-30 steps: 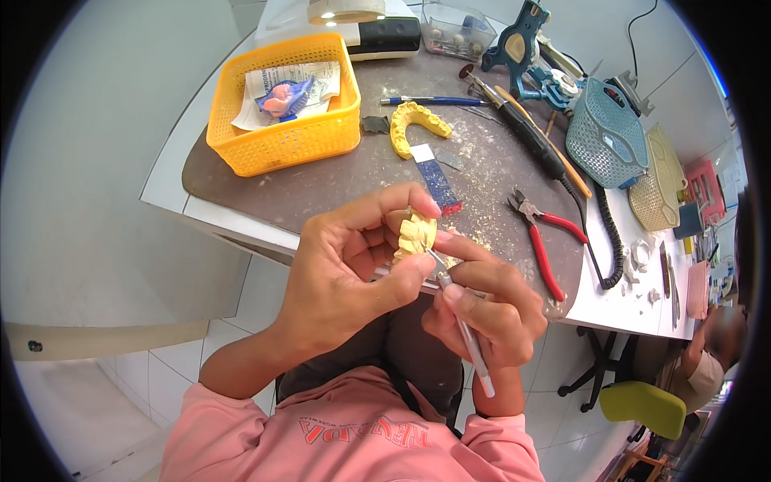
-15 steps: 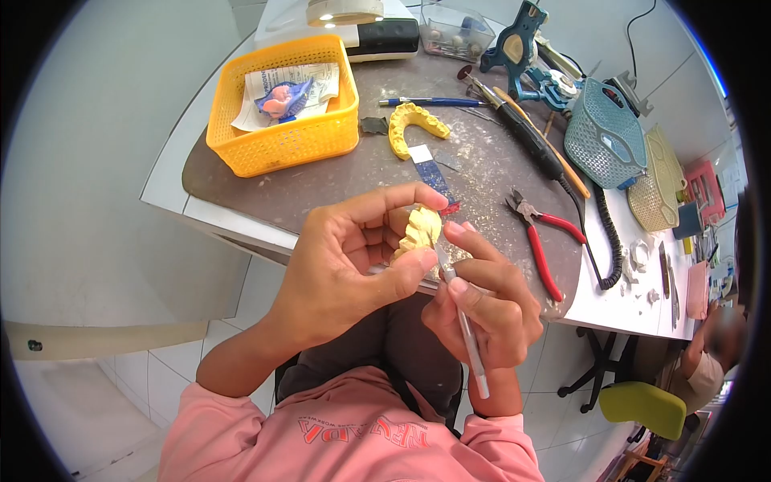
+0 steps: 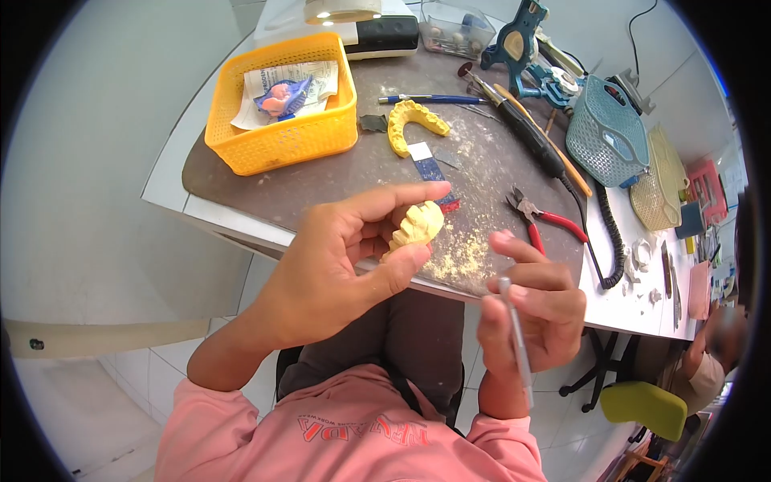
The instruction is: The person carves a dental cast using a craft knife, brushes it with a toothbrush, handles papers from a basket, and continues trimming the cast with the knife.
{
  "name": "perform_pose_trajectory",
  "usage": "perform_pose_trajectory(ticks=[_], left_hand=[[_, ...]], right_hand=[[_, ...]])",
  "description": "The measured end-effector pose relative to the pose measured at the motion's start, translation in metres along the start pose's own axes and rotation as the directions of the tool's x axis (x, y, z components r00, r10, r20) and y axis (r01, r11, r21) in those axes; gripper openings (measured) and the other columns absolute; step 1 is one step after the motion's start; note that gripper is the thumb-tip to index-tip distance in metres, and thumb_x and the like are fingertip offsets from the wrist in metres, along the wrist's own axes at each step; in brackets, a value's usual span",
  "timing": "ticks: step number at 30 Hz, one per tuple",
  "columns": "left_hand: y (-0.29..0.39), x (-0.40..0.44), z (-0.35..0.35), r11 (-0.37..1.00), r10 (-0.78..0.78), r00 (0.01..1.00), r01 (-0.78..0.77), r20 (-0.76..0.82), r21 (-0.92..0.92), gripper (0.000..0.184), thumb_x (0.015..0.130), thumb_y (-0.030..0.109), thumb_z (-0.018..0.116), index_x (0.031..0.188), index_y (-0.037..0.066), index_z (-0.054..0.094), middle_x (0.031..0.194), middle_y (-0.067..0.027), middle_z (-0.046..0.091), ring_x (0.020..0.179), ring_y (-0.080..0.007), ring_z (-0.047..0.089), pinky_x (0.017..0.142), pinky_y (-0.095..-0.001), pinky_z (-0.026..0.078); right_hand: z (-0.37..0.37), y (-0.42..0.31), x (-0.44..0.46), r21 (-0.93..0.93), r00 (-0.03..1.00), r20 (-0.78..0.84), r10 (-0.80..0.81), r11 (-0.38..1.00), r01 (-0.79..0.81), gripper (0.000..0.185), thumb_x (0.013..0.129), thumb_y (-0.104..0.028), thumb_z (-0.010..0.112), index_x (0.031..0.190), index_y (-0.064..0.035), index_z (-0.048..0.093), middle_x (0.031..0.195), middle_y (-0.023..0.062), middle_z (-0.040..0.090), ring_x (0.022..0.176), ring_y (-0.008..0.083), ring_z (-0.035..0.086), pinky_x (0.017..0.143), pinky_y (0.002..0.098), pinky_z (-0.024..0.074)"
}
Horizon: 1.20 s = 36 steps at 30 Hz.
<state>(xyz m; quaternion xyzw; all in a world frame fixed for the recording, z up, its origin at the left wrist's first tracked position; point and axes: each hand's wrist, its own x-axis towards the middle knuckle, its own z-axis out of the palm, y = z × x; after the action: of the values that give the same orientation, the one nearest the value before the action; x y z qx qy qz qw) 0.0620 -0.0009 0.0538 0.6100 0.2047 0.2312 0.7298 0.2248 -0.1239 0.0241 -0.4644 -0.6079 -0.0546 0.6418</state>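
My left hand [image 3: 337, 249] grips a yellow plaster dental cast [image 3: 418, 226] between thumb and fingers, above the table's front edge. Off to the right, my right hand [image 3: 538, 313] is closed around a slim silver craft knife [image 3: 518, 341], apart from the cast; its blade cannot be made out. Beyond my left hand, a second yellow dental cast [image 3: 399, 128], arch-shaped, lies on the table. A strip of blue and white paper [image 3: 428, 165] with a red end sits between the two casts. Pale yellow shavings [image 3: 459, 255] are scattered below the held cast.
A yellow basket [image 3: 281, 150] holds paper and a blue-and-pink piece. Red-handled pliers [image 3: 536, 215], a black rotary handpiece [image 3: 526, 132] with a coiled cord and a blue pen [image 3: 430, 100] lie on the table. Farther right are a blue-grey basket [image 3: 608, 136] and a seated person [image 3: 707, 365].
My right hand has drawn the craft knife away from the cast, to the right and toward me. The cast is turned slightly in my left hand, showing more of its side.
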Motion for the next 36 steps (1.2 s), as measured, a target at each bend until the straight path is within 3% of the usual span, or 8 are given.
perform_pose_trajectory(ticks=[3, 5, 8, 14, 18, 24, 36], left_hand=[[-0.006, 0.000, 0.001, 0.995, 0.064, 0.997, -0.067, 0.034, 0.078, 0.043, 0.097, 0.006, 0.056, 0.138, -0.005, 0.049, 0.130, -0.0077, 0.058, 0.108, -0.0077, 0.056, 0.095, -0.0242, 0.047], [-0.006, 0.001, 0.001, 0.960, 0.125, 0.990, -0.138, 0.071, 0.242, 0.043, 0.101, 0.013, 0.054, 0.140, -0.002, 0.047, 0.132, -0.0079, 0.057, 0.110, -0.0069, 0.053, 0.094, -0.0241, 0.046], [-0.015, 0.003, 0.001, 0.942, 0.188, 0.979, -0.202, 0.076, 0.268, 0.044, 0.103, 0.019, 0.054, 0.141, 0.000, 0.047, 0.131, -0.0087, 0.058, 0.107, -0.0075, 0.054, 0.089, -0.0245, 0.047], [-0.009, 0.000, 0.003, 0.924, 0.164, 0.983, -0.181, 0.077, 0.338, 0.048, 0.103, 0.023, 0.054, 0.143, -0.001, 0.044, 0.132, -0.0092, 0.059, 0.104, -0.0098, 0.057, 0.089, -0.0263, 0.048], [-0.016, 0.002, 0.001, 0.907, 0.230, 0.968, -0.252, 0.105, 0.339, 0.049, 0.103, 0.024, 0.054, 0.144, 0.000, 0.043, 0.133, -0.0104, 0.058, 0.104, -0.0100, 0.058, 0.090, -0.0260, 0.048], [-0.007, -0.001, -0.002, 0.954, 0.080, 0.987, -0.116, 0.141, 0.275, 0.053, 0.102, 0.029, 0.054, 0.144, -0.002, 0.042, 0.132, -0.0123, 0.058, 0.114, -0.0134, 0.057, 0.095, -0.0284, 0.047], [-0.014, -0.001, 0.005, 0.920, 0.222, 0.970, -0.243, 0.099, 0.309, 0.049, 0.103, 0.035, 0.052, 0.134, -0.003, 0.049, 0.128, -0.0143, 0.059, 0.117, -0.0184, 0.057, 0.099, -0.0321, 0.045]], right_hand=[[0.010, 0.003, 0.002, 0.013, 0.999, 0.032, -0.005, 1.000, 0.004, 0.028, 0.074, 0.006, 0.076, 0.094, -0.0019, 0.058, 0.081, 0.0151, 0.067, 0.095, 0.0392, 0.072, 0.088, 0.0514, 0.0578], [0.017, 0.002, 0.005, -0.004, 0.999, 0.040, -0.002, 1.000, 0.002, 0.027, 0.072, 0.007, 0.077, 0.090, -0.0029, 0.059, 0.080, 0.0126, 0.068, 0.096, 0.0379, 0.072, 0.091, 0.0517, 0.0564], [0.021, 0.004, 0.006, -0.073, 0.997, 0.072, -0.033, 0.997, 0.038, 0.026, 0.071, 0.007, 0.077, 0.087, -0.0040, 0.059, 0.080, 0.0110, 0.068, 0.097, 0.0369, 0.072, 0.091, 0.0510, 0.0566], [0.021, 0.005, 0.007, -0.102, 0.993, 0.116, -0.033, 0.994, 0.045, 0.025, 0.073, 0.006, 0.077, 0.084, -0.0049, 0.058, 0.079, 0.0093, 0.067, 0.099, 0.0359, 0.071, 0.091, 0.0499, 0.0577], [0.020, 0.005, 0.007, -0.105, 0.992, 0.119, -0.034, 0.993, 0.047, 0.025, 0.073, 0.006, 0.077, 0.084, -0.0050, 0.058, 0.079, 0.0090, 0.067, 0.099, 0.0358, 0.072, 0.091, 0.0496, 0.0578], [0.017, 0.005, 0.007, -0.095, 0.988, 0.149, -0.027, 0.995, 0.042, 0.025, 0.073, 0.004, 0.080, 0.085, -0.0050, 0.059, 0.081, 0.0095, 0.069, 0.099, 0.0359, 0.072, 0.090, 0.0496, 0.0580], [0.016, 0.006, 0.008, -0.105, 0.983, 0.176, -0.061, 0.991, 0.081, 0.021, 0.074, 0.000, 0.081, 0.084, -0.0030, 0.063, 0.080, 0.0102, 0.069, 0.098, 0.0362, 0.072, 0.089, 0.0494, 0.0586]])
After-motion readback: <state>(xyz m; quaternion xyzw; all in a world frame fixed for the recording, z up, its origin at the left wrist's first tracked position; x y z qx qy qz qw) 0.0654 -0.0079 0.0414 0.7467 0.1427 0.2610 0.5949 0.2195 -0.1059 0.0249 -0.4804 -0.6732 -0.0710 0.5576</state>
